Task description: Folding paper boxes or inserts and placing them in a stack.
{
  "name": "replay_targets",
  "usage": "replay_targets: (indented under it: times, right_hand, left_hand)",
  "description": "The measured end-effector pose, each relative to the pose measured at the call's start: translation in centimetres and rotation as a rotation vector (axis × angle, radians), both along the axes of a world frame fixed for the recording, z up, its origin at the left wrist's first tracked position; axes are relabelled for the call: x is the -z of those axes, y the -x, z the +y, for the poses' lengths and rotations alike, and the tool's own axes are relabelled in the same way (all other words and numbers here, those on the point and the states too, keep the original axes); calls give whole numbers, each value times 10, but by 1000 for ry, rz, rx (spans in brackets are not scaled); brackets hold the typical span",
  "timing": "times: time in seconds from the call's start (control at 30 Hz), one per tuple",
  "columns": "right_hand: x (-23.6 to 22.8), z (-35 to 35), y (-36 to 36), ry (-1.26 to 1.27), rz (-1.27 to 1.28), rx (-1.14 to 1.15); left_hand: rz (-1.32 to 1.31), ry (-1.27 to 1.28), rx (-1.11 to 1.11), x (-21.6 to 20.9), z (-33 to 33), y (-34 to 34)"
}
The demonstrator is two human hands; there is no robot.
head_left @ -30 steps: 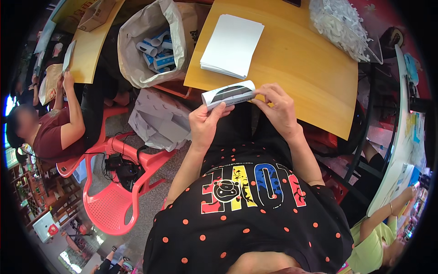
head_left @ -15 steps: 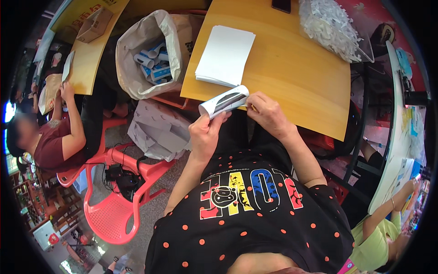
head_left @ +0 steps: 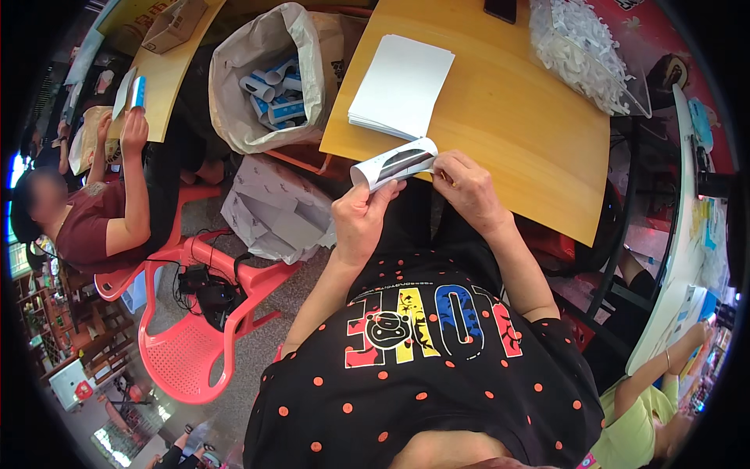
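Observation:
A white rolled paper tube (head_left: 395, 161) with a dark curved shape along its side lies slantwise in front of the table's near edge. My left hand (head_left: 361, 224) is closed on its left end, the thumb and fingers gripping from below. At the right end, my right hand (head_left: 471, 190) has its fingers bent and pressed together against the tube's edge. Any small thing inside those right fingers is hidden. Just beyond the tube, a stack of white sheets (head_left: 401, 84) rests on the wooden table (head_left: 508, 117).
Left of the table stands a large pale bag (head_left: 226, 98) with several blue-and-white tubes (head_left: 285, 109). A clear bin of white curled pieces (head_left: 582, 55) and a dark phone (head_left: 501, 9) sit farther back. A red plastic chair (head_left: 183, 356) is at left; a co-worker (head_left: 105, 215) sits beyond.
My hands keep hold of the tube, with little change in grip. The whole view has shifted slightly. At left, the co-worker's hand now holds up a blue-and-white piece.

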State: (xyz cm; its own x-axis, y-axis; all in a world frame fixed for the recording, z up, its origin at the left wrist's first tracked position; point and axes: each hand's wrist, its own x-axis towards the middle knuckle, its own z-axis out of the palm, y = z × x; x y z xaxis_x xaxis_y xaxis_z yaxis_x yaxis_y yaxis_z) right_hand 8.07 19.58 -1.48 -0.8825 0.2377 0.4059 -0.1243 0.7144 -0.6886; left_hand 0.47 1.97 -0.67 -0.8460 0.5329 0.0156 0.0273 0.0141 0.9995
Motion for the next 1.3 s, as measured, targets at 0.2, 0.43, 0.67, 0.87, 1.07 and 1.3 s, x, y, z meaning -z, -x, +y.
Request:
replay_targets:
  times: [0.2, 0.43, 0.67, 0.87, 1.07, 1.3]
  right_hand:
    - [0, 0, 1, -6, -18, 13]
    - [3, -2, 0, 37, -41, 53]
    - [-5, 14, -7, 587, -379, 82]
    - [3, 35, -5, 682, -478, 15]
    - [6, 37, -3, 760, -567, -120]
    - [2, 26, -4, 744, -577, -66]
  left_hand:
    - [329, 104, 2, 9, -3, -1]
    - [448, 179, -9, 13, -4, -2]
    - [518, 206, -13, 13, -7, 0]
    - [634, 226, 25, 4, -6, 4]
    - [716, 243, 70, 2, -8, 7]
    - [780, 253, 93, 0, -11, 10]
